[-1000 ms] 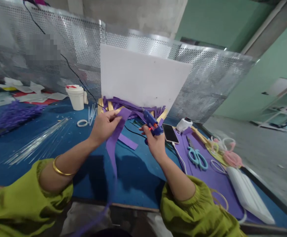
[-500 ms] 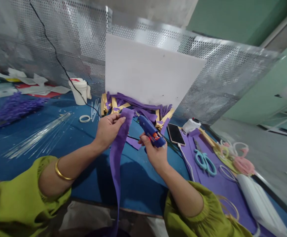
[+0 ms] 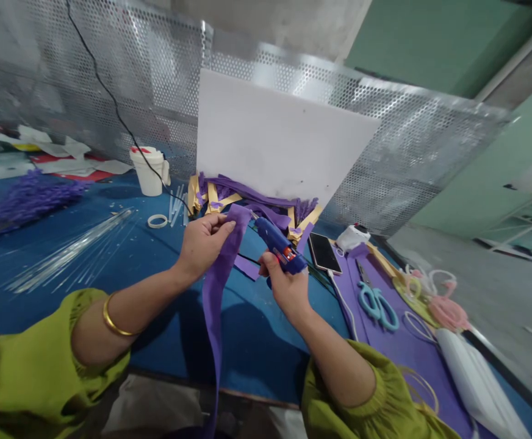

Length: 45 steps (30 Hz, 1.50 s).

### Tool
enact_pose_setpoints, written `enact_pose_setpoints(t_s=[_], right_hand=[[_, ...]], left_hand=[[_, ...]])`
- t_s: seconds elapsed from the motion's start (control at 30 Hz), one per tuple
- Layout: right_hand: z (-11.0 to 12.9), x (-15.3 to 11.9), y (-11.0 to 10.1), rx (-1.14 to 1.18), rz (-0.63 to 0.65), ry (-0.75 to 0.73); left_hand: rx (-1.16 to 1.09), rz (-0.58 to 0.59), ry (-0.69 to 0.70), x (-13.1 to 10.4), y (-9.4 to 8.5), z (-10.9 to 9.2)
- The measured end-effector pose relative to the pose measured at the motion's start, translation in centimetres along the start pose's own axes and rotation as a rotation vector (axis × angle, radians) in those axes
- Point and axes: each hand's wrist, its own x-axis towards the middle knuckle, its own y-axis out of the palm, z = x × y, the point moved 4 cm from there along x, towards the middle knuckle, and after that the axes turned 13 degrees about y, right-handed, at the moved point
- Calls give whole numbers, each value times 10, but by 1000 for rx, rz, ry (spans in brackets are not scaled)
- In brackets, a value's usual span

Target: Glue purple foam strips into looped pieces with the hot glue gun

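A long purple strip (image 3: 215,292) hangs from my left hand (image 3: 204,244), which pinches it near its upper end between thumb and fingers. The strip's lower part drops past the table's front edge. My right hand (image 3: 287,283) is wrapped round the handle of a blue glue gun (image 3: 275,239). The gun's nozzle points up and left, at or very near the strip's top right edge; whether they touch cannot be made out. Behind both hands lie purple strips and tan folded pieces (image 3: 212,198). A small purple piece (image 3: 246,267) lies on the table between the hands.
On the blue table (image 3: 156,329), a white cup (image 3: 149,174), a tape ring (image 3: 157,221), clear strands (image 3: 71,253) and purple flowers (image 3: 32,198) are at left. At right are a phone (image 3: 324,253), blue-handled scissors (image 3: 378,305) and a white bundle (image 3: 481,381). A white board (image 3: 279,137) stands behind.
The camera view has shifted slightly. My hands keep their grips on the strip and glue gun, and the nozzle stays beside the strip's upper edge.
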Motion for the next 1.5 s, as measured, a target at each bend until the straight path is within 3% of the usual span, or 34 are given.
enact_pose_setpoints(t_s=[0.63,1.5], right_hand=[[0,1,-2,-49,-64,31],[-4,-1,0,-107,-50,50]], left_hand=[[37,-8,30,0,-1,-3],[-6,-34,16,1,0,-9]])
